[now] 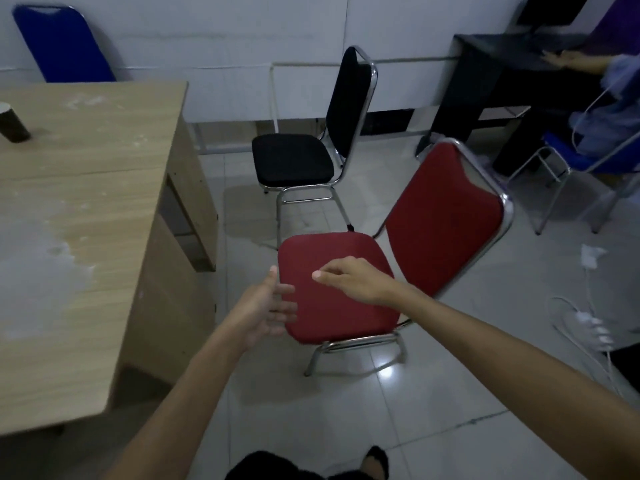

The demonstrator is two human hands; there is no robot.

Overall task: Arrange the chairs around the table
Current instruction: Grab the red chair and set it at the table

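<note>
A red chair (346, 310) with a chrome frame stands on the tiled floor just right of the wooden table (79, 209), its backrest tilted away to the right. My left hand (265, 306) is open at the seat's left edge, fingers spread beside the cushion. My right hand (349, 277) hovers over the seat with loosely curled fingers, holding nothing. Behind the red chair stands a black chair (294, 159), its seat facing the table. A blue chair (62, 43) shows its backrest behind the table's far edge.
A dark cup (12, 124) sits on the table at the left. A black desk (512, 84) stands at the back right, with another person seated on a blue chair (581, 157). White cables and a power strip (588, 323) lie on the floor at the right.
</note>
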